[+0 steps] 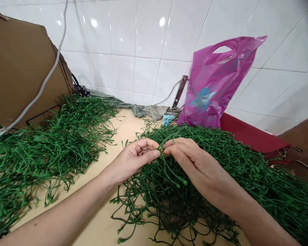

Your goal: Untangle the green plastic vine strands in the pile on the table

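Observation:
Between my two hands is a green plastic stem (166,167) with thin curved strands that hang down and end in small tips. My left hand (136,155) pinches it between thumb and fingers; a ring shows on one finger. My right hand (192,160) meets it from the other side, its fingertips closed on a strand right beside the left thumb. Below and behind both hands spreads a large heap of similar green stems (210,212). A second heap of green stems (74,136) lies to the left.
The beige tabletop (125,126) shows between the heaps. A cardboard box (23,65) stands at the left, with a pale cable (47,78) hanging before it. A purple plastic bag (215,82) and a red case (251,133) are behind the right heap, against the tiled wall (123,34).

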A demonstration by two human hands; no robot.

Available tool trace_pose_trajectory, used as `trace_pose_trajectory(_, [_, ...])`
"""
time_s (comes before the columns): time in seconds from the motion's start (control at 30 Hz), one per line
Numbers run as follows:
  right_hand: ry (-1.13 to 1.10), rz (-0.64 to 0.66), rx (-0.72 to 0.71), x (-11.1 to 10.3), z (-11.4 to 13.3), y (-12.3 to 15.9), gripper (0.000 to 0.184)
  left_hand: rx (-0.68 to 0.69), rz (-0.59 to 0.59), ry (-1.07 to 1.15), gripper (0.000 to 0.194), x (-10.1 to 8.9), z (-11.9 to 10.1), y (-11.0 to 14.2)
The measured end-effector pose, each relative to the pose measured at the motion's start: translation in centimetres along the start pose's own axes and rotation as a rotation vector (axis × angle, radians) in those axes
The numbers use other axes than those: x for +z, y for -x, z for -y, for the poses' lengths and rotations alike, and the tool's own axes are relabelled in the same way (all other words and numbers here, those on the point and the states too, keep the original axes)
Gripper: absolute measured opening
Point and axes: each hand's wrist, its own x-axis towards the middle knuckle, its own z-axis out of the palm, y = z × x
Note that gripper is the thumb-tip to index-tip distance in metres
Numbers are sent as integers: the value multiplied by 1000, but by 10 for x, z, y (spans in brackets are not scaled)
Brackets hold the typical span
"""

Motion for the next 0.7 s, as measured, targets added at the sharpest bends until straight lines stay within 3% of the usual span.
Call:
trace_pose_trajectory(0.07, [-61, 33, 91, -1, -1, -1, 37, 32, -14, -27, 16, 3, -2, 1])
trace_pose_trajectory(0.13, [-57, 49, 116, -1, -3, -1, 25, 68, 6, -73, 11, 6, -4, 2])
trace_pose_trajectory(0.23, [41, -27, 41, 3, -5, 0, 8, 93, 23, -152, 7, 8, -3, 3])
trace_pose_trajectory(0.37, [142, -91, -75, 10, 0, -1, 18, 83, 45, -202, 7, 11, -3, 5])
trace_pose_trajectory(0.57, [-104, -90, 185, 17, 3, -4, 15, 151, -25, -348, 11, 17, -6, 5])
trace_pose_trajectory(0.7, [-152, -89, 255, 22, -3, -6, 16, 148, -14, -327, 13, 18, -2, 3])
